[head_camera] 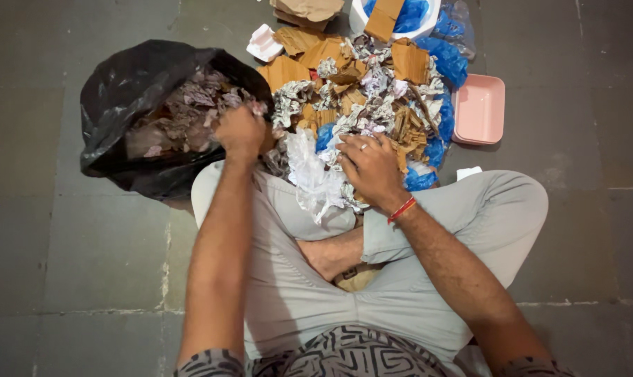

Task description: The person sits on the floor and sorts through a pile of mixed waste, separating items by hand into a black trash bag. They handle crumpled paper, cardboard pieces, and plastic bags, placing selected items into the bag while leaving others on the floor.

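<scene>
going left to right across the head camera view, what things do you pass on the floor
black bag holding crumpled paper → left hand at the bag's mouth → right hand on the heap of crumpled paper and cardboard scraps → pink tray

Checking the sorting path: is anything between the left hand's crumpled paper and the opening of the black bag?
Nothing visible is in the way. The left hand sits right at the rim of the black bag, closed on crumpled paper, and the bag's mouth gapes open beneath it. The right hand rests apart on the mixed waste pile.
</scene>
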